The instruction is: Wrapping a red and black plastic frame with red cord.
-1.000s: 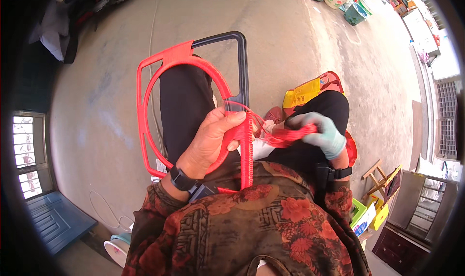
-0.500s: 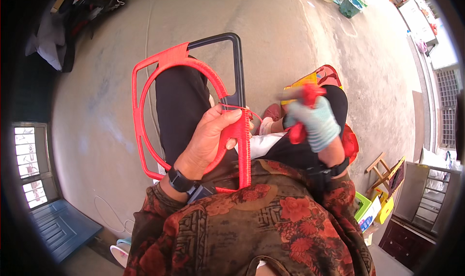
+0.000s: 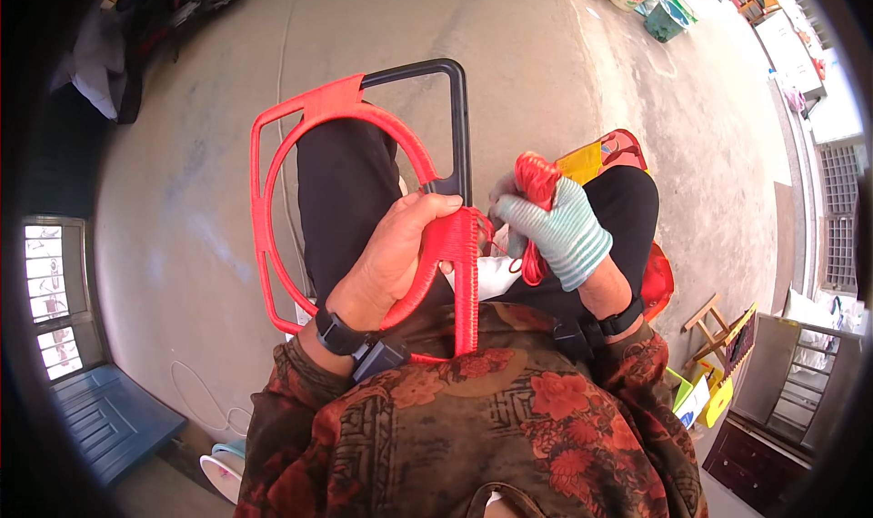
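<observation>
My bare left hand (image 3: 389,250) grips a flat frame (image 3: 462,145) of black rods with a ring inside, its thumb pressed on the right-hand side bar. Red cord wraps the ring (image 3: 418,150), the left side and the lower part of that bar; the upper right corner is bare black. In a striped, light green glove, my right hand (image 3: 564,231) is closed around a bundle of red cord (image 3: 538,177) to the right of the frame. A loose strand runs from the bundle towards the wrapped bar. The frame rests against my left thigh, hiding part of its lower edge.
A yellow and red bag (image 3: 582,161) lies beyond my right knee. Buckets (image 3: 667,20) stand at the far right, and a small wooden stool (image 3: 705,322) is at the right. A blue panel (image 3: 114,422) lies at lower left, near a white cable (image 3: 205,395).
My right hand has come slightly left and down with the cord bundle, its blur gone. The strand that crossed the bar above my left thumb now hangs at the bar's right side.
</observation>
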Demonstrator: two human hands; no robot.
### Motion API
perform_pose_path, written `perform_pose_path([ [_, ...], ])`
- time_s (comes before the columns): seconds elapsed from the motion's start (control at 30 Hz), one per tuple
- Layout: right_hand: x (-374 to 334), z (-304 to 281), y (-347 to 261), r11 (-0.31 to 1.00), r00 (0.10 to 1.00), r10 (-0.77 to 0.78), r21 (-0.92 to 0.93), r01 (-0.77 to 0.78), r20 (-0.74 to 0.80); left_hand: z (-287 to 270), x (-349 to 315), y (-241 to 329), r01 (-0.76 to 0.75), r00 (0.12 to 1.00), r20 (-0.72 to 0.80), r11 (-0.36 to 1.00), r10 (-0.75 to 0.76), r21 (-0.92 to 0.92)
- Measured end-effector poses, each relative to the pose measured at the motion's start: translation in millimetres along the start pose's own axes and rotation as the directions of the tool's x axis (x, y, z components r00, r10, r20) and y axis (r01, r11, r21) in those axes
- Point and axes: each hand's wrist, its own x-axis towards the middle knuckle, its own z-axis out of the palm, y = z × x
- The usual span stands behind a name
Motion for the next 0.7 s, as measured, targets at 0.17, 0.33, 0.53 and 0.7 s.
perform_pose_path([
  [0.17,4,3,9,0.992,0.994,0.113,-0.062,-0.114,-0.005,6,-1,1,-0.046,0.999,0.014,0.999,0.046,0.005],
  [0.33,-4,1,6,0.983,0.998,-0.019,-0.180,0.029,0.057,3,-1,-2,-0.061,0.998,0.013,0.997,0.060,0.051],
  [0.53,1,-6,11,0.983,0.988,0.152,-0.106,-0.147,0.039,9,-1,-1,-0.085,0.996,-0.019,0.996,0.085,0.008],
  [0.7,2,1,-3,0.944,0.998,0.060,-0.326,-0.051,0.017,8,0,-3,-0.116,0.993,-0.002,0.993,0.116,-0.007],
])
